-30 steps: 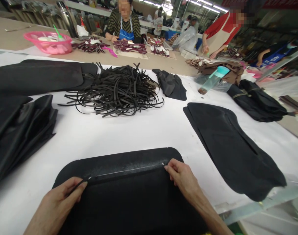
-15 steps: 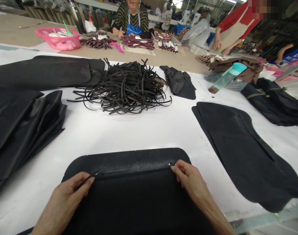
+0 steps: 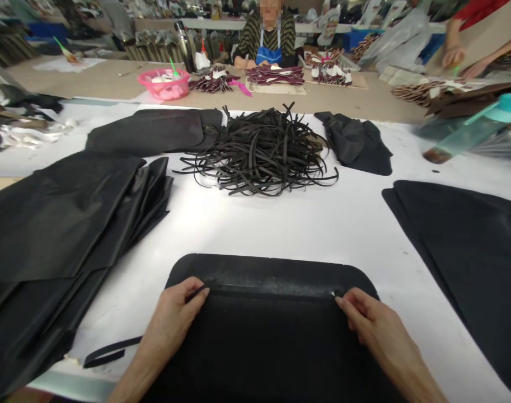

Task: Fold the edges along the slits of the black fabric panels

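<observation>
A black panel [image 3: 276,347] with rounded corners lies before me on the white-covered table. Across its upper part runs a thin black strip [image 3: 267,295], along a slightly shiny band. My left hand [image 3: 182,310] pinches this strip near the panel's left side, and the strip's loose tail [image 3: 112,350] trails out beyond my wrist. At the right side, my right hand [image 3: 370,313] is closed in a pinch at the strip's other end, where a small white tip shows by the thumb. Both hands rest close to the panel's surface.
A tangled heap of black strips [image 3: 267,151] lies ahead. Stacked black sheets [image 3: 66,218] are at left, more black panels [image 3: 469,240] at right. A blue-lidded bottle [image 3: 469,131] lies back right. Across the table, beyond a pink basket [image 3: 165,88], people work.
The view has swung left, so everything sits farther right in it. Both hands keep their pinch at about the same places on the panel. More of the strip's tail now shows.
</observation>
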{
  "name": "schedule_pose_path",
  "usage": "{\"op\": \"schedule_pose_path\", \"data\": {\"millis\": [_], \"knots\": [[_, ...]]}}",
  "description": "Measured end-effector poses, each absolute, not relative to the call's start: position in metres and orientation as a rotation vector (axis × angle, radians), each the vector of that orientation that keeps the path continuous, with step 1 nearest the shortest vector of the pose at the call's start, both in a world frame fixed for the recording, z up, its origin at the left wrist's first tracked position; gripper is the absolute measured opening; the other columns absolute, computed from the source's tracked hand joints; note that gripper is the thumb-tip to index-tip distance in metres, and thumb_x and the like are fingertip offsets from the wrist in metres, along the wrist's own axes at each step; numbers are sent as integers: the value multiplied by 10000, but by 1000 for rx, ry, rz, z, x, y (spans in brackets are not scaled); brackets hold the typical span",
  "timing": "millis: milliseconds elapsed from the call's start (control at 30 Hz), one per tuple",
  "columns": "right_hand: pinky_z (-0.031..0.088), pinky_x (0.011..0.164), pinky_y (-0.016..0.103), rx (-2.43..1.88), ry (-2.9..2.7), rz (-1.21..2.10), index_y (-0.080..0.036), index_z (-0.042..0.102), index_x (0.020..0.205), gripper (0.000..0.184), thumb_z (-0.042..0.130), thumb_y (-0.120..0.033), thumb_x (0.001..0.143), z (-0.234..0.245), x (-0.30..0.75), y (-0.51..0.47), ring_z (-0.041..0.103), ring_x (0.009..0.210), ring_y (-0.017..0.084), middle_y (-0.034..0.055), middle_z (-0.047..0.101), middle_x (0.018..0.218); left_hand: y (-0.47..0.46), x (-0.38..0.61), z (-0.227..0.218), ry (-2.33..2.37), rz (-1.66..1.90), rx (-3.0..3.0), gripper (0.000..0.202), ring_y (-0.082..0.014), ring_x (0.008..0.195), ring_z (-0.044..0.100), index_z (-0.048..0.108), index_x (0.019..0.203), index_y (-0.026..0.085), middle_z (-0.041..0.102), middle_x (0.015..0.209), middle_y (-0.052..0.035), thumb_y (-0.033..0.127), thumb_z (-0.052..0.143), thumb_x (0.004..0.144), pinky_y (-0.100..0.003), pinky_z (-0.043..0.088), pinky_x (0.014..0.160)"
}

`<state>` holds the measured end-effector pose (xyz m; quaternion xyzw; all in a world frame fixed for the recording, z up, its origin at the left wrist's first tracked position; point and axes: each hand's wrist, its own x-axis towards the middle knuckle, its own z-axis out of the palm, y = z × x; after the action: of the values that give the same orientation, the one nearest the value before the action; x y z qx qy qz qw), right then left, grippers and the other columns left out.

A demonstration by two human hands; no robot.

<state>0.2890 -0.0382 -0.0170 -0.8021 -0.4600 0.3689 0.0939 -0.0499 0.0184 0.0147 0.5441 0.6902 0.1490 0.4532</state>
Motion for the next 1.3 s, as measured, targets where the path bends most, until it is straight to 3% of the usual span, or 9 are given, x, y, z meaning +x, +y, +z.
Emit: {"op": "schedule_pose_path", "data": {"millis": [833, 1300], "knots": [[349, 431, 233, -2372, -1384, 1075, -239, 538, 665, 354, 467, -566, 780, -27, 301, -42, 492, 455, 140, -26, 521, 496, 18, -49, 3, 1828, 355, 1530, 181, -128, 527, 457, 499, 610, 206, 479, 516, 53, 243, 459, 783, -242, 274, 523], [366, 517, 255, -2478, -1365, 1127, -257, 484, 717, 438, 331, -655, 817, -29, 298, -45, 484, 533, 144, -42, 469, 561, 18, -49, 1, 1828, 359, 1548, 179, -128, 533, 463, 474, 608, 210, 490, 524, 52, 235, 444, 782, -242, 276, 520]]}}
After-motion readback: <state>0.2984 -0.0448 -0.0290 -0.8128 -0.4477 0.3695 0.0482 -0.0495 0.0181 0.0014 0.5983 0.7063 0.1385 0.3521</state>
